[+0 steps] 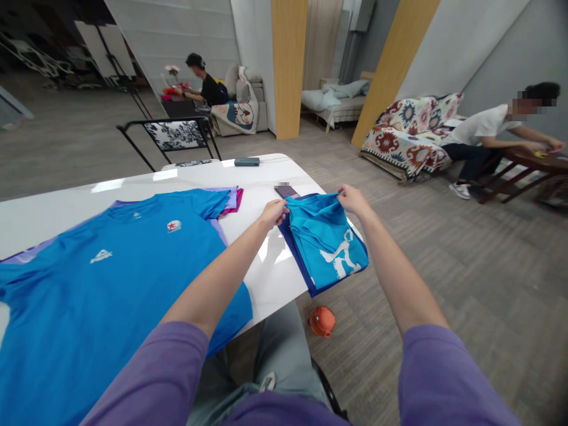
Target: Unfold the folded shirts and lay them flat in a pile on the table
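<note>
A folded light-blue T-shirt [317,234] with a white print lies at the table's right corner, on top of a folded dark-blue garment [300,260]. My left hand [274,213] pinches the light-blue shirt's far left corner, and my right hand [351,200] pinches its far right corner. Both hands are closed on the cloth. To the left, a larger blue T-shirt [137,260] with small white logos is spread flat, its front hem hanging over the near edge. Beneath it show a lavender garment [219,229] and a pink checked cloth [235,201].
On the white table [270,171] lie a dark green box-like object [247,161] and a phone-like dark object [286,190] beside the folded pile. A black-framed chair [175,135] stands beyond. An orange-red pot-like object [322,321] is on the floor below the corner. Two people sit farther off.
</note>
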### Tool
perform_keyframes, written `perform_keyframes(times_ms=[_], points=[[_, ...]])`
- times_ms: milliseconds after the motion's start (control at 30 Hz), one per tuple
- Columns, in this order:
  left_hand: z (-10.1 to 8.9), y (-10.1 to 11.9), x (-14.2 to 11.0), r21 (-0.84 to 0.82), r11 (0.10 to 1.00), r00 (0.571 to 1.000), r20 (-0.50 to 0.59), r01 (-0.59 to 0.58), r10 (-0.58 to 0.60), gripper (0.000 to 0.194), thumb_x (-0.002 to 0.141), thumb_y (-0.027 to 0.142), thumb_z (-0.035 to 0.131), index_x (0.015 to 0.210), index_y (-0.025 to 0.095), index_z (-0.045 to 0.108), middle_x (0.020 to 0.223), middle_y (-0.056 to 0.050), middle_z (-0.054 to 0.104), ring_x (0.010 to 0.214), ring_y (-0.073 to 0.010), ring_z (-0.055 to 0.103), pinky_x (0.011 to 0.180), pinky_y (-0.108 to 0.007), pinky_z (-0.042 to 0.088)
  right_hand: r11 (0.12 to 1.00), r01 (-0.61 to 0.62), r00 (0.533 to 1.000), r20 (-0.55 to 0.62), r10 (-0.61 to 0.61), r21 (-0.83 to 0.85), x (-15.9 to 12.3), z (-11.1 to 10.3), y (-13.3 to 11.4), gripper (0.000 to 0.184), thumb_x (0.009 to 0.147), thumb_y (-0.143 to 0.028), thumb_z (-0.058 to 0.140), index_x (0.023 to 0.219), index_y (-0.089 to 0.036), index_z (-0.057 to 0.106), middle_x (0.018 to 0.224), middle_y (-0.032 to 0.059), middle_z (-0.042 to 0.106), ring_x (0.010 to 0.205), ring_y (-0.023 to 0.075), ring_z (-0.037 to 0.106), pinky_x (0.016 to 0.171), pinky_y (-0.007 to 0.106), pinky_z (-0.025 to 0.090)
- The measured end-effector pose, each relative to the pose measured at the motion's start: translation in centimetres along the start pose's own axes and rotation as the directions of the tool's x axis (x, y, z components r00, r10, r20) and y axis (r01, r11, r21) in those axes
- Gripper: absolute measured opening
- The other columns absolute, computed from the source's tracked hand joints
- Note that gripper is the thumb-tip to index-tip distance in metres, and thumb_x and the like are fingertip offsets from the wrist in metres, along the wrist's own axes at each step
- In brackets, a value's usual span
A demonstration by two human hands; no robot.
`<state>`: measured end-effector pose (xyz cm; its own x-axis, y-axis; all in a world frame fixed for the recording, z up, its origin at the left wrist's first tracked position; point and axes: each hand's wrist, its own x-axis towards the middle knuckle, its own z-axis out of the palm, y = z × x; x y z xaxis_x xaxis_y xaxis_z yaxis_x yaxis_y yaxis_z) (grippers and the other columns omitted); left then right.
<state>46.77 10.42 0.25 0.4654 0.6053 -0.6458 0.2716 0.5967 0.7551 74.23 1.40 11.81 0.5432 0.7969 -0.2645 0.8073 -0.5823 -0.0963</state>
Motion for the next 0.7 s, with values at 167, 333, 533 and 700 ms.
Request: perform_keyframes(times_ms=[167, 333, 533, 700], points=[[-2.8, 2.4, -4.4, -0.108, 0.989, 0.994, 0.029, -0.098, 0.102, 0.031, 0.101, 0.048, 0.08, 0.113, 0.021, 0.07, 0.103, -0.009, 0.083, 0.065, -0.0123, 0.067, 0.057, -0.023, 0.046, 0.958, 0.138, 0.977, -0.192, -0.09, 0.253, -4.8, -10.7, -0.9, 0.032, 0.103, -0.04, 0.062, 0.131, -0.025, 0.067, 0.105, 0.0073, 0.076, 0.075, 0.0214, 0.07, 0.069, 0.037, 0.065], [-6.1, 8.0, -11.7, -0.227, 0.934, 0.955, 0.046, -0.277, 0.294, 0.044, 0.101, 0.065, 0.071, 0.123, 0.028, 0.064, 0.123, -0.009, 0.084, 0.097, -0.0258, 0.084, 0.072, -0.031, 0.063, 0.906, 0.273, 0.915, -0.377, -0.141, 0.323, -13.4, -20.3, -6.1, 0.02, 0.111, -0.033, 0.062, 0.129, -0.027, 0.066, 0.092, 0.0018, 0.065, 0.058, 0.0135, 0.062, 0.066, 0.036, 0.062], [-11.8, 18.8, -26.0, -0.178, 0.769, 0.786, -0.236, -0.614, 0.572, 0.035, 0.113, 0.051, 0.058, 0.131, 0.021, 0.068, 0.126, -0.005, 0.082, 0.127, -0.0308, 0.081, 0.1, -0.051, 0.071, 0.803, 0.531, 0.687, -0.692, -0.221, 0.271, -21.8, -27.9, -11.8, 0.029, 0.116, -0.034, 0.064, 0.143, -0.026, 0.064, 0.082, -0.0008, 0.064, 0.057, 0.0105, 0.059, 0.065, 0.031, 0.057], [-16.6, 23.9, -39.5, -0.087, 0.67, 0.671, -0.207, -0.737, 0.712, 0.043, 0.124, 0.045, 0.037, 0.137, 0.024, 0.074, 0.136, 0.012, 0.08, 0.142, -0.0256, 0.073, 0.102, -0.047, 0.067, 0.803, 0.597, 0.397, -0.869, -0.295, 0.0, -25.9, -32.7, -16.3, 0.028, 0.115, -0.037, 0.064, 0.136, -0.024, 0.076, 0.102, 0.0091, 0.073, 0.079, 0.018, 0.066, 0.077, 0.038, 0.059]])
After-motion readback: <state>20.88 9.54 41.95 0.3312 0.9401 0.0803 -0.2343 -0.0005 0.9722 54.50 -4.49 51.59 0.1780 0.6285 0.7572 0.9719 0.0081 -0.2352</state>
